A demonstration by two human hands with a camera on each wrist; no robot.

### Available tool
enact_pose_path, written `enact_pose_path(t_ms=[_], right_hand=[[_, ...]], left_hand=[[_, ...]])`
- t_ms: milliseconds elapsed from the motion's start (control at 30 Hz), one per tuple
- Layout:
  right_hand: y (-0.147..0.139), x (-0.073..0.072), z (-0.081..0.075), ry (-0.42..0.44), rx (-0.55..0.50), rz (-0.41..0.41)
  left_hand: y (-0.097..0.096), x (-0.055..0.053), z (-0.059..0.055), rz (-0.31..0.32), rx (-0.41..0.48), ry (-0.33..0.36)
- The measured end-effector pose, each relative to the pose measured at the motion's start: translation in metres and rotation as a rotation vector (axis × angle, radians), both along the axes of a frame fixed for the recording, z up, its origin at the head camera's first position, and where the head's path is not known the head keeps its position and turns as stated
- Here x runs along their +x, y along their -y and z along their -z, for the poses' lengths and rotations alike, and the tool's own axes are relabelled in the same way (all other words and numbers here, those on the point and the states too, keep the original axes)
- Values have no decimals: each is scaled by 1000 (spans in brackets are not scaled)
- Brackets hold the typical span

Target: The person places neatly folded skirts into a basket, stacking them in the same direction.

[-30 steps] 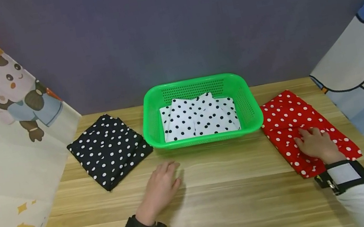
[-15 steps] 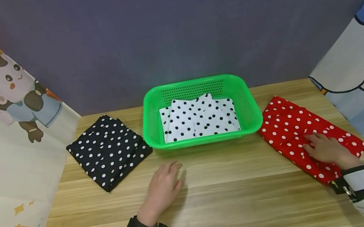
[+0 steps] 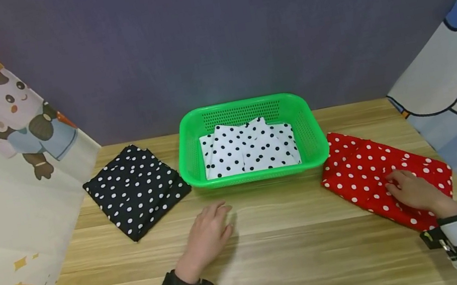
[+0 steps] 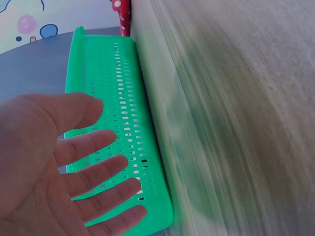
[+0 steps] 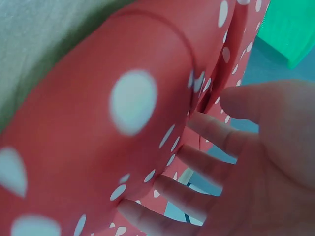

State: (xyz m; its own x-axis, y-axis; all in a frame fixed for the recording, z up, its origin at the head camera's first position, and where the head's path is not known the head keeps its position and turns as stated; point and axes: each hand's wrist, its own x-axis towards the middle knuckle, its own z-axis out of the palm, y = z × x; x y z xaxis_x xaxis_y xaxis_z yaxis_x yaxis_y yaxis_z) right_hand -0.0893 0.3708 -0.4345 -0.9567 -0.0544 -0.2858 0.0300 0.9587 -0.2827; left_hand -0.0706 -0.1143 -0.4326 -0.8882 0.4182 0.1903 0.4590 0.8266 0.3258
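While the left hand (image 3: 206,234) hovers, the right (image 3: 414,190) touches red cloth (image 3: 363,175), all fingers apart.

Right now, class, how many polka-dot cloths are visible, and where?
3: the black cloth left of the green basket, the white cloth inside it, and the red cloth under the right hand. Folds may hide more.

On the wood-grained counter (image 3: 283,254) lie a black dotted cloth (image 3: 137,190), a green basket (image 3: 257,176) and a red dotted cloth (image 3: 365,172).
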Motion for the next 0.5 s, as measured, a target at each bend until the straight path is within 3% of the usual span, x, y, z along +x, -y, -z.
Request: enact_pose_path(t_ms=[333,500], right_hand=[[-2,1,4,0,-9,66],[-1,3,5,4,14,48]], left_hand=[[-4,0,-2,8,14,0],[-6,1,-3,14,14,10]])
